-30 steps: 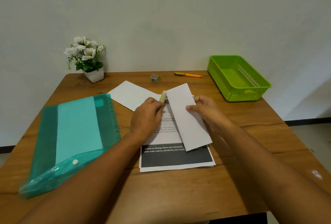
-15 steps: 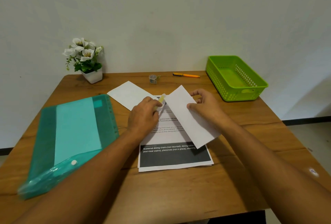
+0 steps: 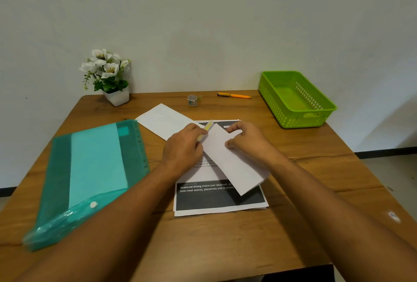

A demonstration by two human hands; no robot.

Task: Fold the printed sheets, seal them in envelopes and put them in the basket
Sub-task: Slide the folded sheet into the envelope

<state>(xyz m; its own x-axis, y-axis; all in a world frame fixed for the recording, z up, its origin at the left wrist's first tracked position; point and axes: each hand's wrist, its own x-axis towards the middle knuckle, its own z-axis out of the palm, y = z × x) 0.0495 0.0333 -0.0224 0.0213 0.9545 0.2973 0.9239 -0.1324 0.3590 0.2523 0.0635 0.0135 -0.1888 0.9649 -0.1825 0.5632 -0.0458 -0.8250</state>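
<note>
Folder (image 3: 94, 169) left, basket (image 3: 300, 121) far right — pen (image 3: 234, 95) near it

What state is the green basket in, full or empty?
Empty: the green basket shows only its bare green floor, with no envelopes inside.

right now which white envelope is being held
The tilted envelope above the printed sheets, between left hand and right hand; the other envelope lies flat.

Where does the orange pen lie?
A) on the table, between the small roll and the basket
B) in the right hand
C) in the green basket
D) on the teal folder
A: the orange pen lies on the table, between the small roll and the green basket.
</note>
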